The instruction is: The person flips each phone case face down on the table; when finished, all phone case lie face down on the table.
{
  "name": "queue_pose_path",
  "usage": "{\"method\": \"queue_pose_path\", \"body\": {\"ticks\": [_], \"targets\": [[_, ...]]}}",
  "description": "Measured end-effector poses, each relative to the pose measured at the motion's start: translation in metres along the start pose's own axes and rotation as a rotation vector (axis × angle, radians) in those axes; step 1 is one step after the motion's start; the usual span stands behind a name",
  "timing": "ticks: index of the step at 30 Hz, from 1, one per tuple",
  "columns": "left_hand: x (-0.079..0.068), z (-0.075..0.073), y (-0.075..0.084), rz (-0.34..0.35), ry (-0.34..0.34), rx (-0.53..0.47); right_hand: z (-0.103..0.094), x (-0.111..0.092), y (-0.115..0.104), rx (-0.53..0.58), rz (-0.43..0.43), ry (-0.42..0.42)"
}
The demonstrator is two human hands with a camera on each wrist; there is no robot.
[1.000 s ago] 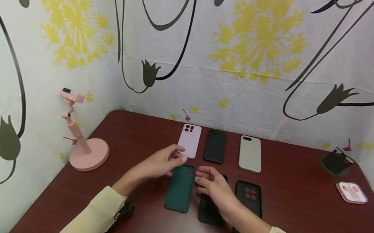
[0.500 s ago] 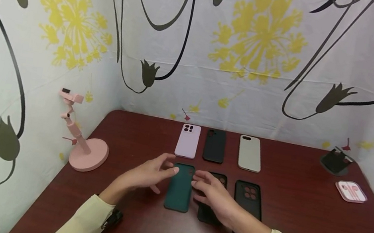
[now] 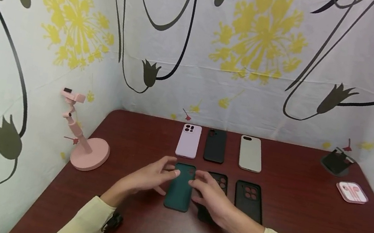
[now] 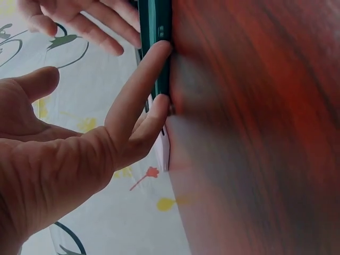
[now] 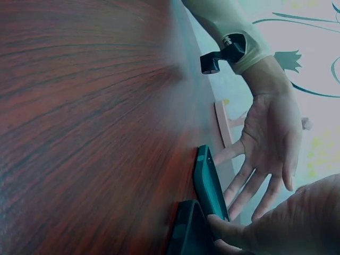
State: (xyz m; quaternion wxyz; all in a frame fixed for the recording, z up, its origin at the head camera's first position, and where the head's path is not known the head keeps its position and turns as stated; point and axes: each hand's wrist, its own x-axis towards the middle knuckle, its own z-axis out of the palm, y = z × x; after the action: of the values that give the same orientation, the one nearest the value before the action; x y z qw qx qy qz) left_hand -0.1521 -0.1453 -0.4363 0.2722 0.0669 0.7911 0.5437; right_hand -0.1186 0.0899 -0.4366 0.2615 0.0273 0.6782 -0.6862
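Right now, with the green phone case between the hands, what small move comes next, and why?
Probably close the left hand and right hand on the green phone case: it lies between them, fingertips at both long edges, neither hand gripping yet.

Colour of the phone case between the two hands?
The phone case is dark teal green, clearest in the head view.

Seen from the head, the left hand (image 3: 149,177) has dropped toward 7 o'clock, uncovering the near end of the lilac phone case (image 3: 188,141); its little finger has come up to the 9 o'clock edge of the green phone case (image 3: 179,192). The right hand (image 3: 212,199) has shifted toward 8 o'clock, fingertips now at the 3 o'clock edge.
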Motion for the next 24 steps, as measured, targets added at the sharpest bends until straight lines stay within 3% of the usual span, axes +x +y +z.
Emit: {"method": "queue_pose_path", "body": {"ticks": [8, 17, 24], "targets": [[0.002, 0.003, -0.004, 0.029, 0.024, 0.002, 0.001, 0.002, 0.001, 0.043, -0.034, 0.024], [0.011, 0.006, -0.004, 0.005, 0.056, 0.052, -0.002, 0.003, -0.008, 0.067, 0.001, 0.031], [0.012, 0.006, -0.001, -0.007, 0.042, 0.068, -0.003, 0.006, -0.009, 0.078, 0.011, 0.037]]}}
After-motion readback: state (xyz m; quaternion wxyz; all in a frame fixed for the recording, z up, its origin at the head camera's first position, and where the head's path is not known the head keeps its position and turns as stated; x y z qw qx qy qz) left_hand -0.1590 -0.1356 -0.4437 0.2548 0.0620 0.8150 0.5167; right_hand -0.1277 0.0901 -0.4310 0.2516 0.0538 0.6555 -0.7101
